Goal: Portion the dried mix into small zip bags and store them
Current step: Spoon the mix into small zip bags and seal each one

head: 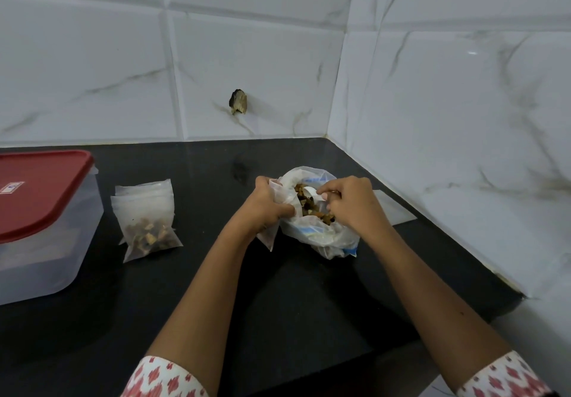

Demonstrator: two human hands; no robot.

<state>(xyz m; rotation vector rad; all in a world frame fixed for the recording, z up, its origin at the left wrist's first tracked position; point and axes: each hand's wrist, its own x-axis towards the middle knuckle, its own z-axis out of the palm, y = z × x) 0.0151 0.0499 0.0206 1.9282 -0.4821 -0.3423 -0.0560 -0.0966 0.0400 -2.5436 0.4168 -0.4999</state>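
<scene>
While spreading the mouth for scooping, grips rim of big bag [324, 239] in curled left hand [268, 205] and pinches white scoop [311, 194] inside that bag with right hand [350, 206].

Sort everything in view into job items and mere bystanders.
Job: large translucent plastic bag of dried mix; filled small zip bag; empty zip bag in left hand; white spoon in right hand; red-lidded clear box.
Idle: dark chip in wall tile.

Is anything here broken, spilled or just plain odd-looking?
Yes: a dark, ragged hole breaks the white marble-pattern wall tile above the black countertop. It looks like chipped damage, with brownish streaks running below it. Nothing appears spilled on the counter.
</scene>
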